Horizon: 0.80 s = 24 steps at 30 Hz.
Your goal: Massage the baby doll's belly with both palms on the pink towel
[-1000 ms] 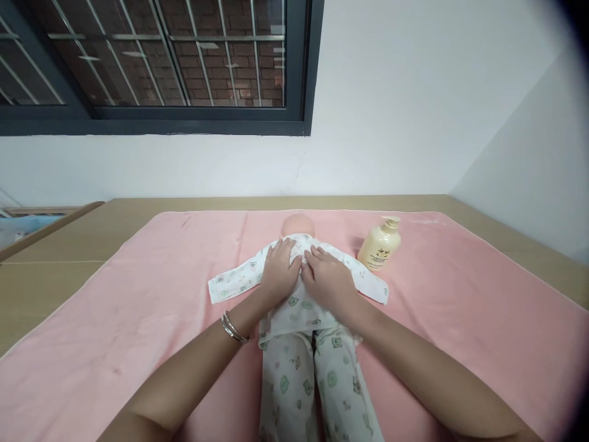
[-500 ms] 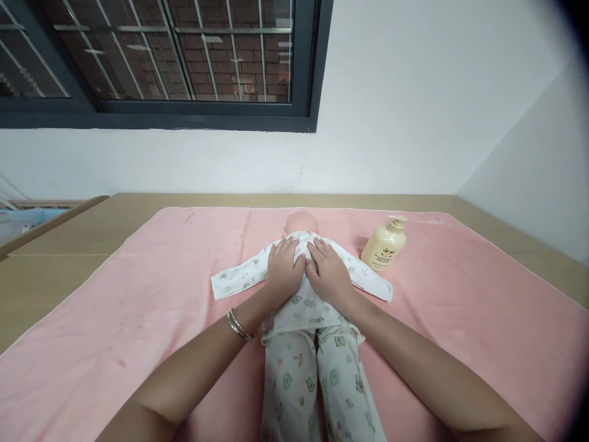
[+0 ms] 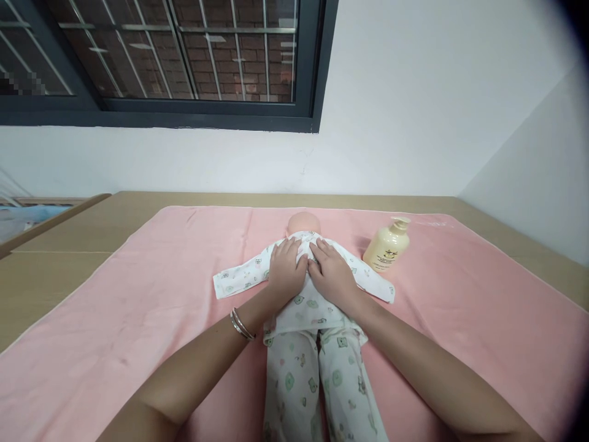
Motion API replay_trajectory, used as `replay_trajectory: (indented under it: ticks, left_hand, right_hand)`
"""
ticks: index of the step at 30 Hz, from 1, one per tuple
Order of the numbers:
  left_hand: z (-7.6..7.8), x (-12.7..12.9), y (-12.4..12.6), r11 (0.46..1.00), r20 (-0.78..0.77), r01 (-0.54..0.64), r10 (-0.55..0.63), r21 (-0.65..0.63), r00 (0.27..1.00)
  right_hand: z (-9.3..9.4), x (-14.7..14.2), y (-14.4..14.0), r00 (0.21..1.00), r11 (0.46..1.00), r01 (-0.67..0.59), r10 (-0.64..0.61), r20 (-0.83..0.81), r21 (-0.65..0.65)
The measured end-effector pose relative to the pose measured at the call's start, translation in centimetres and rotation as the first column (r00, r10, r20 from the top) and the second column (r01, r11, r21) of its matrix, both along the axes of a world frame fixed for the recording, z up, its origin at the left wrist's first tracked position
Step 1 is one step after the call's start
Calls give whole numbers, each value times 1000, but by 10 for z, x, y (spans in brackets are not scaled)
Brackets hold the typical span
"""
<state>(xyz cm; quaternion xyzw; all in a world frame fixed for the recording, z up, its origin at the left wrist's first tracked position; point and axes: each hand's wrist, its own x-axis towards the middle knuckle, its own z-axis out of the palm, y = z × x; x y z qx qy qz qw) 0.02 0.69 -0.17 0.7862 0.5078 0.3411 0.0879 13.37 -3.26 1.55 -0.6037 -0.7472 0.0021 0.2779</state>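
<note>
Doll (image 3: pixel 313 307) under both flat hands (image 3: pixel 308 273)

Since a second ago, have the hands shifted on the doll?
No. Left hand and right hand lie flat on the doll, just below its head; the whole view, bottle included, only drifted slightly right.

Open pink towel (image 3: pixel 138 307) left of the doll (image 3: pixel 313 319) — bottle (image 3: pixel 385 248) blocks right.

Pink towel (image 3: pixel 138 294), cream bottle (image 3: pixel 385 245), white doll clothes (image 3: pixel 317 344) (green bear print)
</note>
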Motion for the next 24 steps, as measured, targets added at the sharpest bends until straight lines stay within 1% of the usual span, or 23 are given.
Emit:
replay_trajectory:
  ticks: [3, 7, 9, 11, 14, 16, 19, 21, 24]
  left_hand:
    - [1, 0, -1, 1000, -3, -5, 5, -3, 1000]
    - [1, 1, -3, 1000, -5, -3, 3, -9, 1000]
    - [0, 1, -5, 1000, 12, -8, 8, -7, 1000]
    - [-1, 0, -7, 1000, 57, -19, 17, 23, 998]
    - [-4, 0, -11, 996, 136, -17, 5, 91, 991]
    - [-7, 0, -11, 993, 176, -10, -12, 122, 984]
    - [-11, -1, -9, 986, 223, -15, -23, 166, 975]
    - [-13, -1, -6, 979, 246, -18, -33, 202, 969]
    - [-16, -1, -4, 973, 267, -8, -56, 232, 962]
  right_hand:
    - [3, 1, -1, 1000, 1000, -7, 7, -12, -2]
    - [13, 5, -3, 996, 999, -27, 25, -82, -19]
    - [19, 7, -5, 993, 1000, -21, 19, -117, -15]
    - [23, 9, -7, 987, 1000, -16, 18, -157, 16]
    - [19, 7, -7, 980, 996, -7, 25, -198, 91]
    - [11, 3, -5, 985, 994, -15, 33, -171, 110]
    - [0, -2, -1, 995, 996, -74, 77, -64, 44]
    - [-2, -2, 0, 995, 996, -94, 94, -19, -1]
    - [2, 0, 0, 998, 998, -60, 61, -23, 20]
